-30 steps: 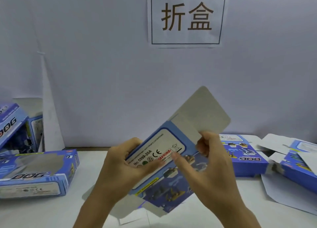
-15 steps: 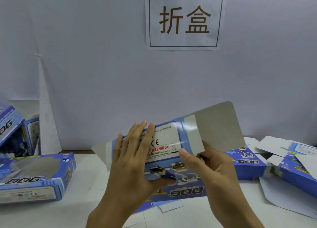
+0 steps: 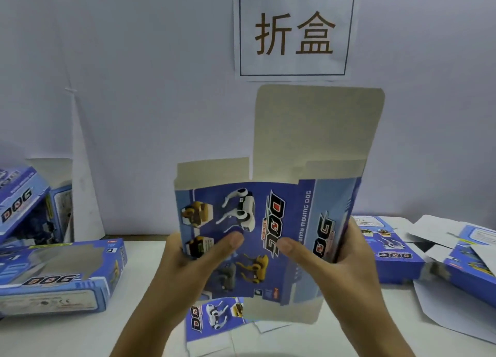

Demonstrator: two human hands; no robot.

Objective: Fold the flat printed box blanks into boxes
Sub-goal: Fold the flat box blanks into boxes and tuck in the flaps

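Box blank (image 3: 257, 222) held upright above the tabletop (image 3: 150, 327), left hand (image 3: 188, 271) and right hand (image 3: 338, 265) each grasping a side, thumbs on the print. Best squeeze the edges inward along the creases, evenly.

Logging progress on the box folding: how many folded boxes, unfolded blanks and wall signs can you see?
Folded boxes: 3, one partly hidden
Held blank: 1
Flat blanks on table: 3, possibly more stacked
Wall sign: 1
Total: 8
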